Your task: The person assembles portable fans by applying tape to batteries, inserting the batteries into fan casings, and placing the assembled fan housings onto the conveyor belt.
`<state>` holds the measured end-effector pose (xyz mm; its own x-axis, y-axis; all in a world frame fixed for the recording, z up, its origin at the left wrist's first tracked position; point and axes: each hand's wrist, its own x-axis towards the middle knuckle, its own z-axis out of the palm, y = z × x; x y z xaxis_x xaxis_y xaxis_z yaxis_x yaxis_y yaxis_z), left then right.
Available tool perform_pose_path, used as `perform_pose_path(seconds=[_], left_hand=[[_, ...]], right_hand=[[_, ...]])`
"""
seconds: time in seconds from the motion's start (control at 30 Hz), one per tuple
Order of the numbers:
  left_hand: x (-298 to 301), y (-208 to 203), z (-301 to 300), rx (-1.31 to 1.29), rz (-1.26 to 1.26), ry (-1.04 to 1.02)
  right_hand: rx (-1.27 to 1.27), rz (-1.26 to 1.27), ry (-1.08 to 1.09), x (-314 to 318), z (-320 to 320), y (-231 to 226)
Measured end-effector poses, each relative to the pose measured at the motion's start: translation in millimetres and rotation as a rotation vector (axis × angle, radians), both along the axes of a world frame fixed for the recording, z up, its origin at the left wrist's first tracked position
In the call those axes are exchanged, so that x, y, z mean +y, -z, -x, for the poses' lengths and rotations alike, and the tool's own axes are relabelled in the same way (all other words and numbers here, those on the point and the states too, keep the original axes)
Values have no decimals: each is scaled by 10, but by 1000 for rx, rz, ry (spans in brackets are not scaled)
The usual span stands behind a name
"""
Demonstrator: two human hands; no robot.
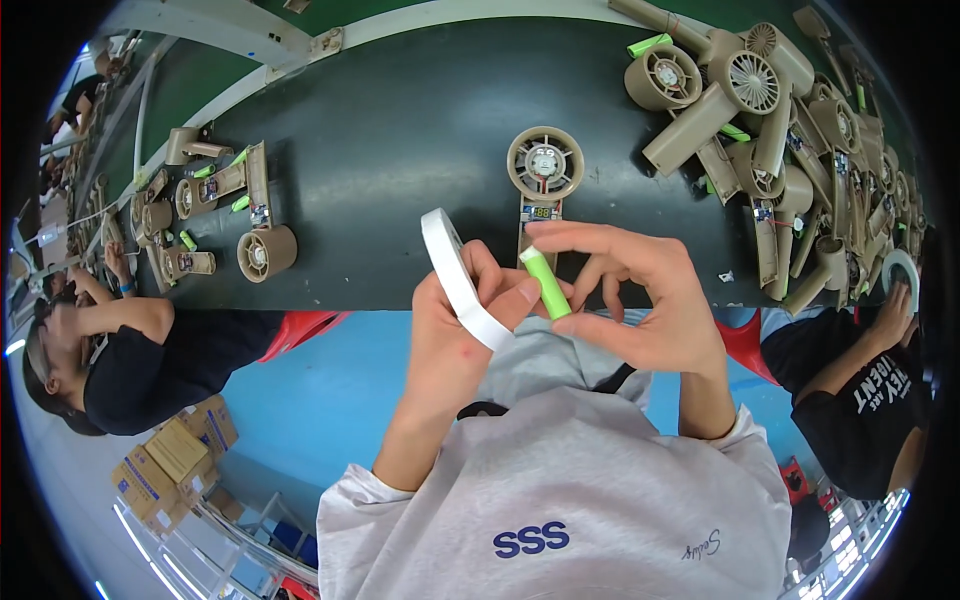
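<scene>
My right hand [655,295] pinches a green cylindrical battery cell [546,287] by its ends, between thumb and fingers. A whitish patch shows on the cell's upper end. On my left hand [445,325] hangs a roll of white tape [455,277], and its thumb and fingertips are closed at the cell's left side. Just beyond the hands, a beige handheld fan body [545,163] lies on the dark table. Its round fan ring points away from me, and a small circuit board with a display [541,213] is exposed in the handle. My fingers hide the handle's near part.
The dark tabletop [400,140] spans the view. Beige fan parts [750,85] with green cells are heaped on the right; a smaller group [265,250] lies left. Co-workers sit at left [150,350] and right [860,400], the right one holding a tape roll [901,272].
</scene>
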<state>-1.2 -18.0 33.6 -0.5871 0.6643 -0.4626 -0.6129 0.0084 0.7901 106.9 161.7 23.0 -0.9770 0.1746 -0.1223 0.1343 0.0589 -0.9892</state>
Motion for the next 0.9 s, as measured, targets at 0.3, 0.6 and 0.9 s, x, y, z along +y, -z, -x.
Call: perform_pose_path(seconds=[0.3, 0.6, 0.9], left_hand=[[-93, -48, -93, 933, 573, 230], [-231, -209, -20, 594, 345, 471], [-124, -20, -56, 845, 317, 671]], right_hand=[[254, -182, 100, 2, 11, 261], [419, 23, 178, 0, -42, 403], [529, -97, 69, 32, 6, 469]])
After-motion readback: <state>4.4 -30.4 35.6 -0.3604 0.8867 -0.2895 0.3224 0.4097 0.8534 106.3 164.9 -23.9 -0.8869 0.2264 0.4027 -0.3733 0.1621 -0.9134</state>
